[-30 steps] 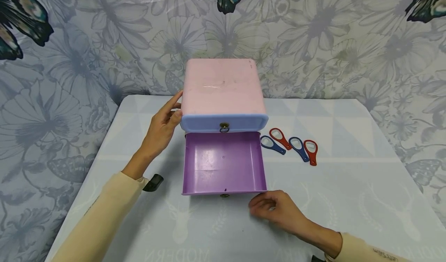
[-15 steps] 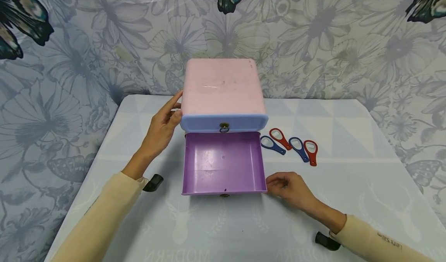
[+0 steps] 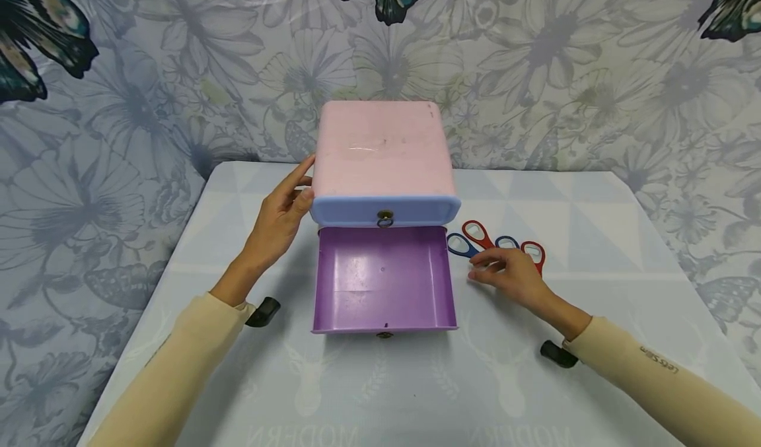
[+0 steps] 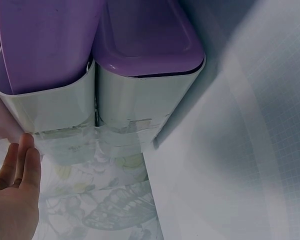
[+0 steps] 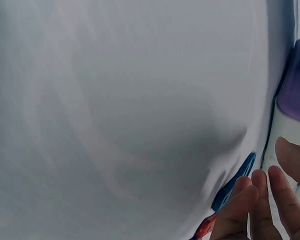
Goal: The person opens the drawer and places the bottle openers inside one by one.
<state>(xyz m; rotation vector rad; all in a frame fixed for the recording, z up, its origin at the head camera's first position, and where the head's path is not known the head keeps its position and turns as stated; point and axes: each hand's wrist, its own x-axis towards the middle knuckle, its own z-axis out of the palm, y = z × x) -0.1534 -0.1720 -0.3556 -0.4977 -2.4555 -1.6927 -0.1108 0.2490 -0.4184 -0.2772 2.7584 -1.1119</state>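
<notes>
A small drawer cabinet with a pink top stands at the table's far side. Its blue upper drawer is in, while the purple drawer beneath is pulled far out with a bare inside. My left hand rests its extended fingers on the cabinet's left side. To the right lie two red and two blue pieces, each a ring on a short handle, such as this red one and this blue one. My right hand, fingers loosely bent, hovers at their near ends, partly covering them; no grasp shows.
The pale patterned table extends toward me and to both sides. Floral cloth covers the wall behind the cabinet. In the left wrist view another purple drawer sits in its white housing.
My right hand has left the purple drawer's front right corner and moved up beside it to the ringed pieces. My left hand has stayed against the cabinet.
</notes>
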